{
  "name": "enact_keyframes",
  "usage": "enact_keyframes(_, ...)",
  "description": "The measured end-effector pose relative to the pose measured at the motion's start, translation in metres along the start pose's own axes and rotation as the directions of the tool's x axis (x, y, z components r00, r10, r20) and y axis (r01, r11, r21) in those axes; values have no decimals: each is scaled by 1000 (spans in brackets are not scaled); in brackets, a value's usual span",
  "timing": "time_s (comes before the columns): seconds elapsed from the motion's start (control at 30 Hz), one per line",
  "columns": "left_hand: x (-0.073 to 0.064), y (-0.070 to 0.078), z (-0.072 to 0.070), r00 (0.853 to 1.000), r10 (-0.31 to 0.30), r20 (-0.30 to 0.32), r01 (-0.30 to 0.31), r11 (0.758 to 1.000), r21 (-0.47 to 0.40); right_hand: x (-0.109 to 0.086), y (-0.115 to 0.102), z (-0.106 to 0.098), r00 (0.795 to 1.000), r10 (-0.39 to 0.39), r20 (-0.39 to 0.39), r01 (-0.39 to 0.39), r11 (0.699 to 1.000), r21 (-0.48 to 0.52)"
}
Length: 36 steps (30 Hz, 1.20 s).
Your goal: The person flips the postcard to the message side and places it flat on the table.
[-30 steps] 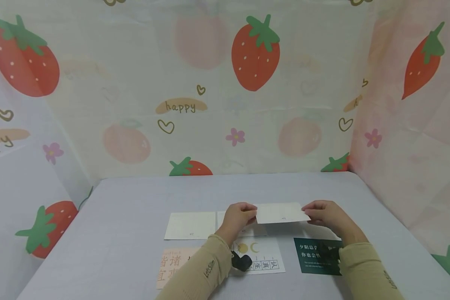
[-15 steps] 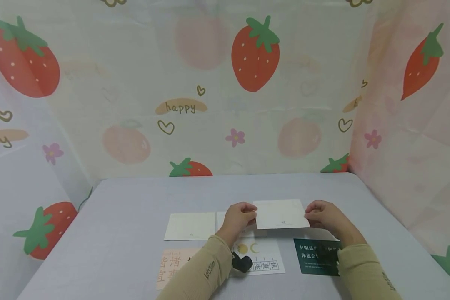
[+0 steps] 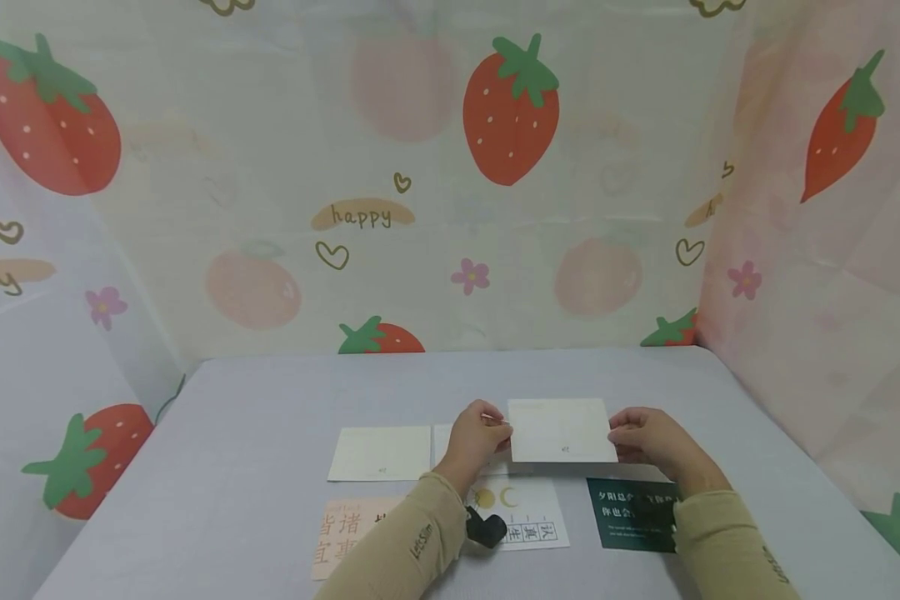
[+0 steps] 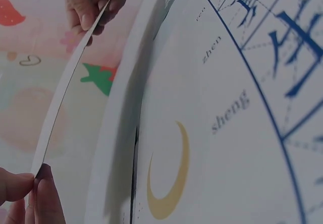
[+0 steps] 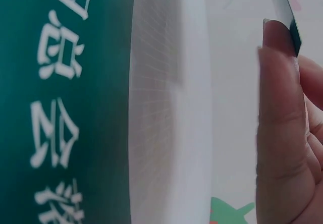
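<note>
Pinching the white postcard (image 3: pixel 561 423) by opposite side edges, left grip (image 3: pixel 474 440) and right grip (image 3: pixel 660 442); we judge it light, springy, easily creased: edges only.

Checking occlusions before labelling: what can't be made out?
Head: mark on the held card, too small to read.
Head: much of the second pale card, behind the left hand and held card.
Head: right part of the peach card, behind the left sleeve.
Right wrist: rest of the green card, cut off by the frame.
</note>
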<state>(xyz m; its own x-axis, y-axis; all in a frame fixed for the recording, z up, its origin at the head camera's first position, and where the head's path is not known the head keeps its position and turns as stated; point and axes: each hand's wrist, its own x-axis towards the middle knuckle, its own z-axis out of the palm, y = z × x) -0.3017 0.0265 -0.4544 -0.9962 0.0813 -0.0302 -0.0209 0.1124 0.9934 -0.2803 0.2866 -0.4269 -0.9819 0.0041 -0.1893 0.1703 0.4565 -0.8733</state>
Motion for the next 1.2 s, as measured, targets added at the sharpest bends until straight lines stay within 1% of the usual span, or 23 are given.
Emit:
enact_keyframes(0.1,-1,1,1,1000,-9,-13,9,1000,17,1,0,0,1000,7,-4,-7,1000,8)
enact_keyframes(0.2,-2,2,1,1000,-1,-19,2,999,45,1,-1,0,1000,-1,-1,1,1000,13)
enact_keyframes(0.4,-3,0,3,1000,3,-10,-3,999,42,2,-2,-2,1000,1,-26,-1,1000,4)
enact_keyframes(0.53,-4,-1,3,1000,8,5,-8,999,41,3,-2,-5,999,20,-49,-20,1000,-5)
enact_keyframes(0.63,-5,0,4,1000,-9,14,9,998,66,4,-2,-7,998,24,-52,-24,1000,-3)
enact_keyframes(0.8,-6,1,6,998,-58,27,54,992,113,4,-2,-10,999,13,-49,-13,1000,1)
enact_keyframes(1.03,-6,2,8,996,-79,39,74,990,117,4,-1,-12,999,5,-41,-5,1000,-4)
enact_keyframes(1.2,-6,2,9,996,-80,50,75,993,86,5,1,-13,999,21,-44,-21,1000,-10)
